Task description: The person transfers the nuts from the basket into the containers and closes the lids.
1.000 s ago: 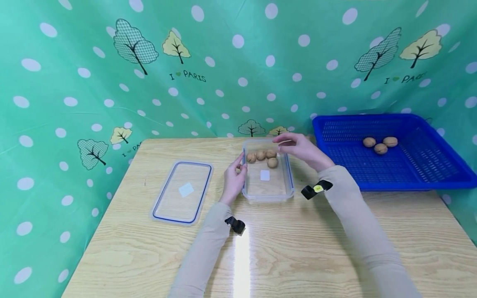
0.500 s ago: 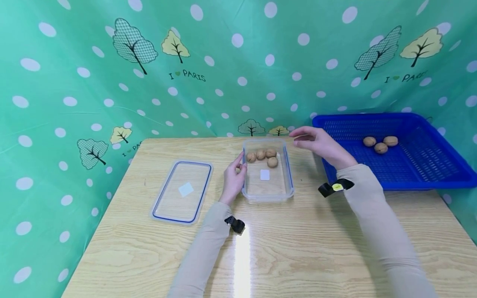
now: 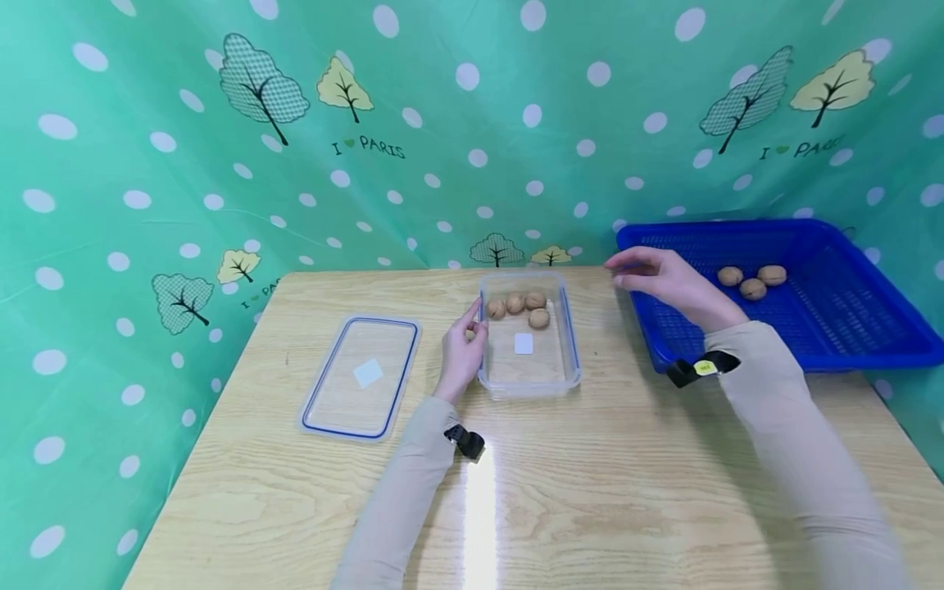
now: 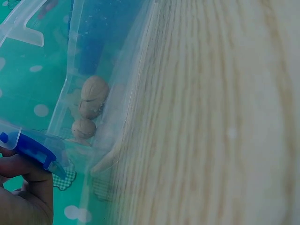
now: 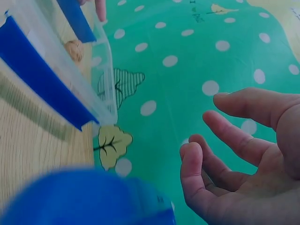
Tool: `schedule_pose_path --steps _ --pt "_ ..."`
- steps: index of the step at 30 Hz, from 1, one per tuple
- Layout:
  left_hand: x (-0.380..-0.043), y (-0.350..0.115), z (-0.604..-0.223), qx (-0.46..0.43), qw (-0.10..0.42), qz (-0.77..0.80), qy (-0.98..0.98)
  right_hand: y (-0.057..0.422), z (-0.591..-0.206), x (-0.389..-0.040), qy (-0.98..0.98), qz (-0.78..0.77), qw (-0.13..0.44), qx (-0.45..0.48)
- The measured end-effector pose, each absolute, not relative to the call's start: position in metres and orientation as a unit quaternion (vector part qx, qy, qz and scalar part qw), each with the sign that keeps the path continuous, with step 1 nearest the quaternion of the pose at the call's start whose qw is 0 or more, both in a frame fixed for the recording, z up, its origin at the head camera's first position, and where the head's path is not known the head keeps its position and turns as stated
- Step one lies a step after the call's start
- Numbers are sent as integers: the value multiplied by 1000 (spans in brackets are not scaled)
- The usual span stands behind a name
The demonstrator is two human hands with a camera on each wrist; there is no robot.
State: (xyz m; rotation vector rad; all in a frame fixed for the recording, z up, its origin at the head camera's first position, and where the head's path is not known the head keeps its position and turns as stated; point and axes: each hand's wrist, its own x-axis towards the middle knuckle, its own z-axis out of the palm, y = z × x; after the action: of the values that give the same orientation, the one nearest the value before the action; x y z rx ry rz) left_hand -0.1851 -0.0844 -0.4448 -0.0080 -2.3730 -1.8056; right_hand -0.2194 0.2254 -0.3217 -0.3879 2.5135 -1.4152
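Observation:
My left hand holds the left side of a clear plastic food container. Its bent fingers lie against a blue side latch in the left wrist view. Inside the container several walnuts sit toward the far end, behind a small white square. Between the container and a blue basket, my right hand hovers at the basket's left rim, holding nothing. In the right wrist view its fingers are loosely bent and spread. Three walnuts lie in the basket.
A clear lid with a blue seal lies flat on the wooden table, left of the container. Behind the table hangs a green dotted cloth with printed trees.
My right hand has moved right, from over the container's far right corner to the basket's left rim. The left hand, container and walnuts have stayed put.

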Motion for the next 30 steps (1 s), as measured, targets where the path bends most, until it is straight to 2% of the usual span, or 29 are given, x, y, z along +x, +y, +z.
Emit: schedule_pose_path --steps 30 --pt "-184 -86 -444 -6 77 -607 -791 309 -323 -223 873 -467 112 -80"
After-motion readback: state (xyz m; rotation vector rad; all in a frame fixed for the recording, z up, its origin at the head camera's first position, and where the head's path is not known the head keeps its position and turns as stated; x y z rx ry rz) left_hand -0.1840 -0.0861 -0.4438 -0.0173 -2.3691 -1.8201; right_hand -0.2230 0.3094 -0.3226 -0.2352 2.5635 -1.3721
